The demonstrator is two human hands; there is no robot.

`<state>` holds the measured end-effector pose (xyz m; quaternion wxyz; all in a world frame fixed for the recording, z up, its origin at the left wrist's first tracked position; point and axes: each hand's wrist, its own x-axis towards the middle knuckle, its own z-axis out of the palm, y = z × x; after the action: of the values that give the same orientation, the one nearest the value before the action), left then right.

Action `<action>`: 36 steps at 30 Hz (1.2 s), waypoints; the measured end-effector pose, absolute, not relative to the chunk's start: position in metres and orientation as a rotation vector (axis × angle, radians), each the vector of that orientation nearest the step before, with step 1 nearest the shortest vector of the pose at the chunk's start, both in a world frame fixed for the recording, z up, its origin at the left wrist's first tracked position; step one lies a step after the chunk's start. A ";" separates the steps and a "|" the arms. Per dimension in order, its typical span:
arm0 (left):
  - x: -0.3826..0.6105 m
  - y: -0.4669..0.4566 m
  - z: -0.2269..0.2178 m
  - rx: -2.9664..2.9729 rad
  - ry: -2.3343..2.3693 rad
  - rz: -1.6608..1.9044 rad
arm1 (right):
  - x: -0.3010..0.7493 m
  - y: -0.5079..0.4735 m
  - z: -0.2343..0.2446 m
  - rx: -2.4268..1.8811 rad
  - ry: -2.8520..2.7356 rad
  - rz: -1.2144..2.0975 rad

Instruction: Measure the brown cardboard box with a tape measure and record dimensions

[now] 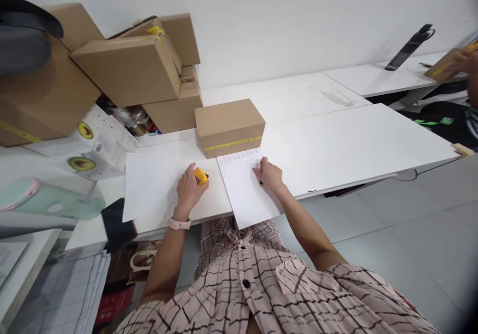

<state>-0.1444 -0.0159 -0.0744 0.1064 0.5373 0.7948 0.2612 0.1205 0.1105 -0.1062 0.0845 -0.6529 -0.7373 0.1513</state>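
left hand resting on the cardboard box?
No, the left hand lies on a white sheet, closed on a small yellow object, short of the cardboard box.

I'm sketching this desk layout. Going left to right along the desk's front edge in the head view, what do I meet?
Mint-green bottle → left sheet of paper → left hand holding a yellow tool → right sheet of paper → right hand holding a pen → bare white desk.
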 end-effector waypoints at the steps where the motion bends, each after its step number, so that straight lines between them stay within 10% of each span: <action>1: -0.153 -0.011 -0.075 1.598 2.410 0.673 | 0.121 0.113 -0.108 -1.945 -2.261 0.450; 13: -0.136 0.019 -0.111 2.191 2.137 0.749 | 0.134 0.117 -0.081 -0.815 -1.433 1.709; 36: -0.094 0.040 -0.137 2.296 1.914 0.554 | 0.034 0.154 -0.143 -1.029 -1.562 1.316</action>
<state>-0.0945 0.0396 -0.1367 0.0509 0.7543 0.6287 0.1820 0.0340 0.1539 -0.1432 0.4143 -0.4096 -0.6215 0.5238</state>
